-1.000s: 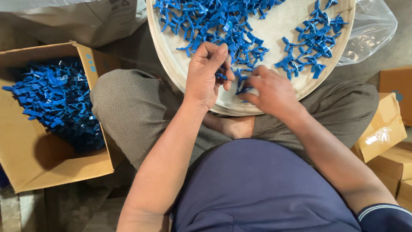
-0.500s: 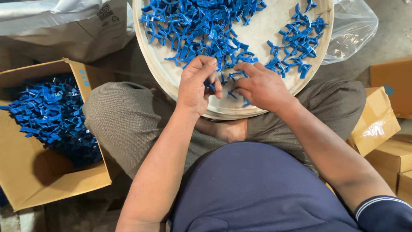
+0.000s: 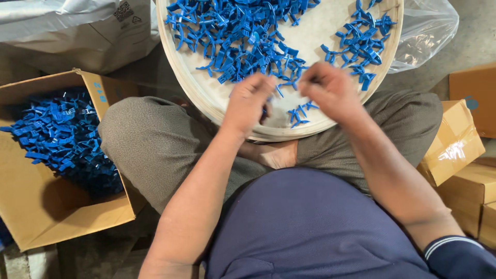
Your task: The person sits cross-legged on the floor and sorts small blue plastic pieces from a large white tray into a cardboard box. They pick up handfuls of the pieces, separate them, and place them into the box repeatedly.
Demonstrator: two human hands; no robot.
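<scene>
Head view: over the round white tray's (image 3: pixel 330 31) near rim, left hand (image 3: pixel 248 103) curls around a small blue plastic clip (image 3: pixel 265 111); right hand (image 3: pixel 330 90) is bunched, contents hidden. Best keep both hands low above that rim, beside the loose clips (image 3: pixel 299 114).

Single view, head-mounted, looking steeply down the person's own torso and crossed legs. Close range: the round pale tray (image 3: pixel 206 98) on the lap fills the upper centre, its far rim cut off by the top edge. The open cardboard box (image 3: pixel 39 217) lies at frame left, stacked cartons (image 3: pixel 467 181) at right. No second view overlaps.
</scene>
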